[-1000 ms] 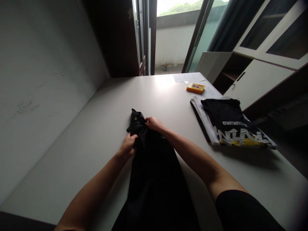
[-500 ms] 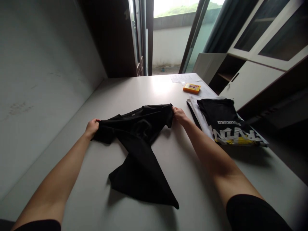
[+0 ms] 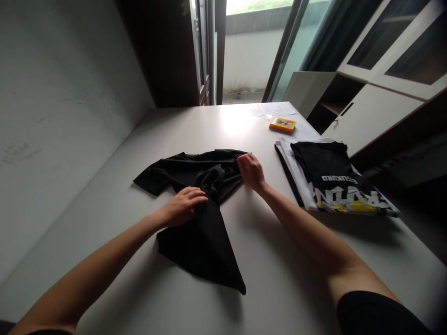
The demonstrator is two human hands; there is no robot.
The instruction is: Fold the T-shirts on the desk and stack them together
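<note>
A black T-shirt (image 3: 206, 246) lies twisted and rumpled on the white table, its collar side away from me and its hem toward me. My right hand (image 3: 251, 171) is closed at the shirt's right shoulder, fingers curled on the fabric. Over the middle of the shirt, at the twist, is my left hand (image 3: 183, 204), its fingers stretched out; whether it presses on the cloth I cannot tell. The left sleeve lies spread out, with no hand on it.
To the right sits a stack of folded clothes (image 3: 319, 160), black with white and yellow print on top. Behind it are an orange-yellow box (image 3: 282, 124) and some papers (image 3: 272, 109). A wall (image 3: 70, 93) runs along the left side of the white table (image 3: 167, 125).
My left hand has let go of the left sleeve and moved right and toward me, over the shirt's middle. My right hand has shifted slightly left. The left sleeve has fallen flatter.
</note>
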